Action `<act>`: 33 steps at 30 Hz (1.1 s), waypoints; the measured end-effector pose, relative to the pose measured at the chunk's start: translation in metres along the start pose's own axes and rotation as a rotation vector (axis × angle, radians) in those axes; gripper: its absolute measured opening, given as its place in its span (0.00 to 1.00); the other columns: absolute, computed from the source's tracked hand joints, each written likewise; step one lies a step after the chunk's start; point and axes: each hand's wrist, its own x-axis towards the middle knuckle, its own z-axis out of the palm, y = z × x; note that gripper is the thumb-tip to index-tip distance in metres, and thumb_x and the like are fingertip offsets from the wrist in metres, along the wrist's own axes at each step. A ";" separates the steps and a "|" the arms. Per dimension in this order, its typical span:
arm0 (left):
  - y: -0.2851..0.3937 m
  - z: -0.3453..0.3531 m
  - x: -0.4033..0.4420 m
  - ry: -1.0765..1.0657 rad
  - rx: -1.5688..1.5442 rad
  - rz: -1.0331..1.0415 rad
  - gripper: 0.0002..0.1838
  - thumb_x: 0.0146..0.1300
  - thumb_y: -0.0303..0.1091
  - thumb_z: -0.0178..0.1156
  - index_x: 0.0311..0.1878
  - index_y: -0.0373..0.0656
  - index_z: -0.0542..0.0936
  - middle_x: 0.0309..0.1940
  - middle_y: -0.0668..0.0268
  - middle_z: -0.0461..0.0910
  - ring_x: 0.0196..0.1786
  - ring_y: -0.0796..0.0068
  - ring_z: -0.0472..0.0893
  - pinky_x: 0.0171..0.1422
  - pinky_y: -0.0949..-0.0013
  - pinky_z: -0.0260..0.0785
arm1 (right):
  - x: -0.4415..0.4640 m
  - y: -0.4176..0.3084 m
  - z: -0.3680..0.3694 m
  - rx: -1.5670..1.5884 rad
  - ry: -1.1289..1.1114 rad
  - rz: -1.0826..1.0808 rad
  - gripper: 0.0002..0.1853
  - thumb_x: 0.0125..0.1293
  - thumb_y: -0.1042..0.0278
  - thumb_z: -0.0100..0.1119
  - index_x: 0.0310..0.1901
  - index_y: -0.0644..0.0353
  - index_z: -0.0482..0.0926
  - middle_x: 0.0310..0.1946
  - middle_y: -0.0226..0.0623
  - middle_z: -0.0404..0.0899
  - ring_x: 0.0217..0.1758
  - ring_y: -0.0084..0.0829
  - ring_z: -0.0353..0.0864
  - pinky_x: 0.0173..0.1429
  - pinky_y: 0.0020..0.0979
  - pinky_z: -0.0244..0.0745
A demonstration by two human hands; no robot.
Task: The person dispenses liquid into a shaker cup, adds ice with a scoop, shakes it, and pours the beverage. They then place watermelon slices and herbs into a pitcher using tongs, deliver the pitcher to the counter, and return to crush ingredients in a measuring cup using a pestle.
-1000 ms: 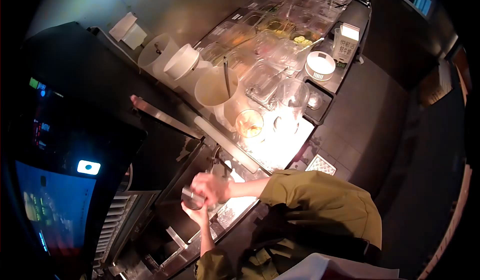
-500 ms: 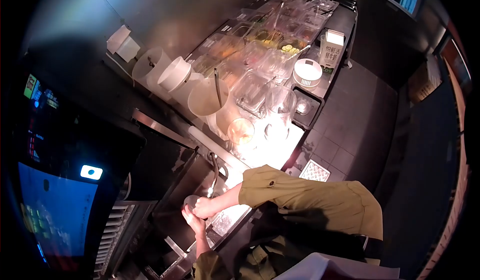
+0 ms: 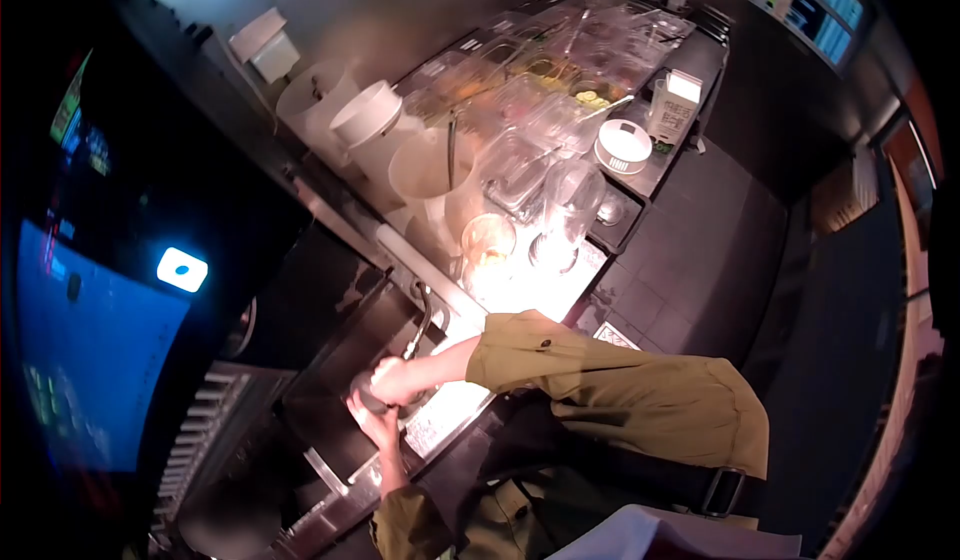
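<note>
Shifted since the first frame: right hand, now covering more of the dark vessel. Left hand: grip clamped round it. Right grip: fingers hidden, I cannot tell. Vessel position: between my hands, touching both, over the sink; long axis unclear.

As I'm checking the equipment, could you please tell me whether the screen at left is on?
On: the screen glows blue against its dark surroundings.
</note>
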 end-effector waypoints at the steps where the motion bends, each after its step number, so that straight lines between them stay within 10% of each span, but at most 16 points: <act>1: -0.002 0.002 0.003 0.010 -0.050 -0.010 0.50 0.35 0.53 0.69 0.59 0.34 0.60 0.55 0.42 0.61 0.60 0.45 0.61 0.64 0.54 0.54 | -0.001 0.002 -0.003 -0.007 0.000 0.002 0.07 0.43 0.69 0.57 0.26 0.60 0.79 0.23 0.42 0.78 0.31 0.40 0.80 0.36 0.38 0.75; 5: -0.010 0.003 0.002 0.027 0.126 -0.036 0.43 0.35 0.38 0.70 0.58 0.37 0.64 0.55 0.51 0.67 0.59 0.52 0.64 0.65 0.59 0.56 | 0.010 0.000 0.003 -0.097 -0.084 -0.067 0.07 0.43 0.69 0.57 0.24 0.60 0.80 0.22 0.43 0.79 0.31 0.40 0.81 0.36 0.39 0.76; 21: -0.011 0.008 0.001 0.143 0.008 -0.228 0.46 0.32 0.34 0.70 0.59 0.38 0.59 0.53 0.47 0.62 0.57 0.46 0.64 0.60 0.56 0.61 | 0.027 -0.016 -0.024 -0.089 -0.116 0.094 0.14 0.46 0.66 0.58 0.36 0.62 0.78 0.34 0.51 0.78 0.43 0.45 0.78 0.49 0.39 0.73; 33: -0.014 -0.001 0.000 0.013 0.100 -0.123 0.42 0.33 0.38 0.70 0.56 0.41 0.64 0.53 0.46 0.63 0.57 0.48 0.64 0.61 0.56 0.59 | 0.022 -0.026 -0.017 -0.012 -0.158 -0.085 0.11 0.43 0.62 0.59 0.24 0.62 0.80 0.23 0.47 0.78 0.32 0.44 0.80 0.36 0.40 0.76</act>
